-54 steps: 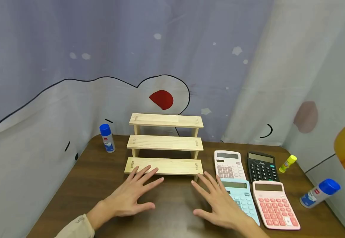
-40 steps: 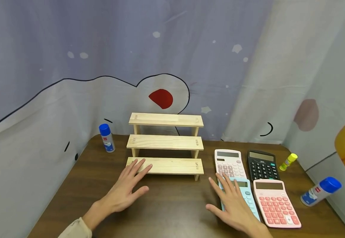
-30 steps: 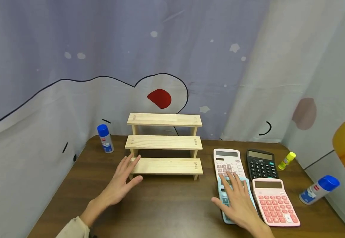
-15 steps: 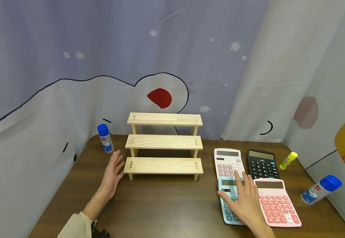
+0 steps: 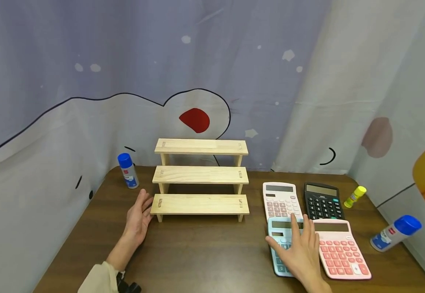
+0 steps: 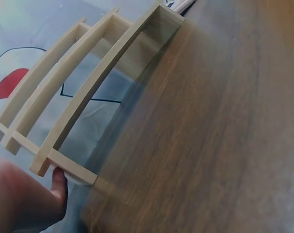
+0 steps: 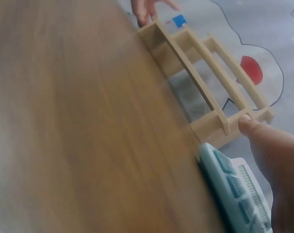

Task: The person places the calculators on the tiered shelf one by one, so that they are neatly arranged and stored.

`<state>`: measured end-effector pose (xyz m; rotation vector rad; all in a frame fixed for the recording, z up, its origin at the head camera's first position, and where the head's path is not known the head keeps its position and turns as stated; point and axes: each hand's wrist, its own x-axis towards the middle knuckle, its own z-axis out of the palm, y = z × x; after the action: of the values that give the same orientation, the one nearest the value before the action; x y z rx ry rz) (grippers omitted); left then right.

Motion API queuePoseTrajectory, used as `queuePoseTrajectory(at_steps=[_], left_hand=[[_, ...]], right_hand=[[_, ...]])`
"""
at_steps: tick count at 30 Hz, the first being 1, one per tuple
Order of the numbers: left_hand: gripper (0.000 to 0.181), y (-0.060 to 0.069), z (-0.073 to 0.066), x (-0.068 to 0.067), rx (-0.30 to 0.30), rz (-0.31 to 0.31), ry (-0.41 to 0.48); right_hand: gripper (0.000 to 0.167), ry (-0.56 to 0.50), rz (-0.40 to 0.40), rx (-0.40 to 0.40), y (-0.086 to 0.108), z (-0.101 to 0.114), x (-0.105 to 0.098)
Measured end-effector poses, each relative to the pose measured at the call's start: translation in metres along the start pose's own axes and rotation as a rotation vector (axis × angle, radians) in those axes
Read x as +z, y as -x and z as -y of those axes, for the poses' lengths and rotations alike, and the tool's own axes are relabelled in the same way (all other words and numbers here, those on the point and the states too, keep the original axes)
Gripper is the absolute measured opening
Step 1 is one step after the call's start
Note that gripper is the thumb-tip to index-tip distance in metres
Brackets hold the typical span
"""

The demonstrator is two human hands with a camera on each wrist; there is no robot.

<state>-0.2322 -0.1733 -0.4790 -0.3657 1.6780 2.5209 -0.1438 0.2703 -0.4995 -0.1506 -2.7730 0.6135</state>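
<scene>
Where the surface [image 5: 197,256] rounds off at its back left corner, a blue-capped bottle [image 5: 128,171] stands upright. Nearer, the left hand [image 5: 137,219] lies beside the left end of a three-tier wooden stand [image 5: 199,203], fingers loosely extended and nothing in their hold; whether a fingertip touches the lowest tier cannot be told, even from the left wrist view. The stand sits toward the back edge, its long axis running left to right along that edge, its left end close to this hand.

Right of it, a light blue calculator [image 5: 284,234] lies directly under the right hand [image 5: 304,252] — its long axis runs from near to back, and the left hand is well apart from it. The right hand is spread, thumb out past the calculator's left side, gripping nothing that shows; contact below is hard to judge. Much of the keypad is hidden by fingers and palm.

Behind it is a white calculator [image 5: 280,203], its lower end cut off by the blue one — abutting or overlapped, I cannot say. Farther right come a black calculator [image 5: 322,201], a pink calculator [image 5: 342,252], a yellow glue stick [image 5: 355,197] toward the back right corner, and a second blue-capped bottle [image 5: 395,234] by the right edge. The near edge is out of view.
</scene>
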Motion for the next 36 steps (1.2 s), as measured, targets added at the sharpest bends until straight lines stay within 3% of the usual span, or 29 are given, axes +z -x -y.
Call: queuePoseTrajectory(at_steps=[5,10,15,20,22,26,28,36], left_hand=[[0.089,-0.006,0.003,-0.005,-0.027,0.002,0.057],[0.068,-0.015,0.008,-0.011,-0.056,-0.032,0.119],[0.058,-0.021,0.015,-0.015,-0.031,-0.034,0.18],[0.024,-0.023,0.018,-0.017,-0.011,-0.024,0.207],[0.027,-0.024,0.019,-0.018,-0.017,-0.009,0.196],[0.056,-0.027,0.016,-0.018,-0.037,0.03,0.215],[0.062,-0.028,0.015,-0.019,-0.043,0.043,0.227],[0.047,-0.027,0.016,-0.019,-0.083,0.042,0.259]], right_hand=[[0.113,-0.01,0.01,0.043,0.003,0.001,0.006],[0.114,-0.01,0.005,0.053,0.004,0.002,0.01],[0.113,-0.005,-0.03,0.039,0.006,0.002,0.016],[0.115,0.016,-0.042,0.035,0.008,0.002,0.018],[0.116,0.027,-0.039,0.038,0.009,0.001,0.018],[0.116,0.038,-0.047,0.031,0.009,0.001,0.017],[0.115,0.038,-0.049,0.026,0.009,0.002,0.017],[0.114,0.073,-0.036,0.021,0.011,0.002,0.015]])
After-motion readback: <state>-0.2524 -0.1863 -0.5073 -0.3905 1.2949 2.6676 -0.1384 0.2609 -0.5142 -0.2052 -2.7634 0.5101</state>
